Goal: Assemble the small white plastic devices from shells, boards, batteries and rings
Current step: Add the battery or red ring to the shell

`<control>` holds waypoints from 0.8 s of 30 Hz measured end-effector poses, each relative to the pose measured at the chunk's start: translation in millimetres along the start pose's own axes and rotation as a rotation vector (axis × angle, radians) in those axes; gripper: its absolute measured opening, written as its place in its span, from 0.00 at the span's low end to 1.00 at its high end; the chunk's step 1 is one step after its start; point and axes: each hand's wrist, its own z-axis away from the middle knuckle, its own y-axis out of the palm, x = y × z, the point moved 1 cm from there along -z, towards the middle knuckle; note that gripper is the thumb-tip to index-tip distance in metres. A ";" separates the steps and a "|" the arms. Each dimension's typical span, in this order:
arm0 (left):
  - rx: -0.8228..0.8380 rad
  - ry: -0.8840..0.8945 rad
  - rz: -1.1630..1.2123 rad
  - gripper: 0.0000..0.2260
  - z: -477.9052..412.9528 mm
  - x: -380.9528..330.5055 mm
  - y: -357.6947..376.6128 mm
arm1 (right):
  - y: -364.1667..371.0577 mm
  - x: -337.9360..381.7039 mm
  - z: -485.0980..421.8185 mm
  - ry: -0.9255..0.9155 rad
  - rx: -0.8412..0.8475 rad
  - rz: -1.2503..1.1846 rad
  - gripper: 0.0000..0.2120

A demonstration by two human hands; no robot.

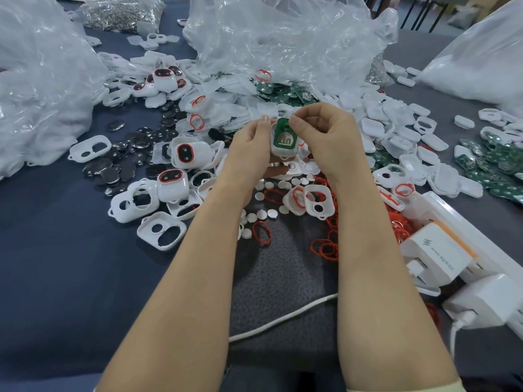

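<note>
A dark blue cloth (56,250) covers the whole bench (441,52). At the near edge, in the middle, lies a grey speckled mat (283,264), and a white cable (283,315) crosses it. A white power strip (464,222) with chargers lies along the right edge. Beyond the far right corner stand thin dark furniture legs (424,12). The light is soft and even, with small reflections on clear plastic bags (283,38).
</note>
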 end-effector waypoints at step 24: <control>-0.002 0.148 -0.204 0.10 3.8 4.2 -4.6 | 20.2 -7.5 10.1 -0.011 -0.087 0.264 0.05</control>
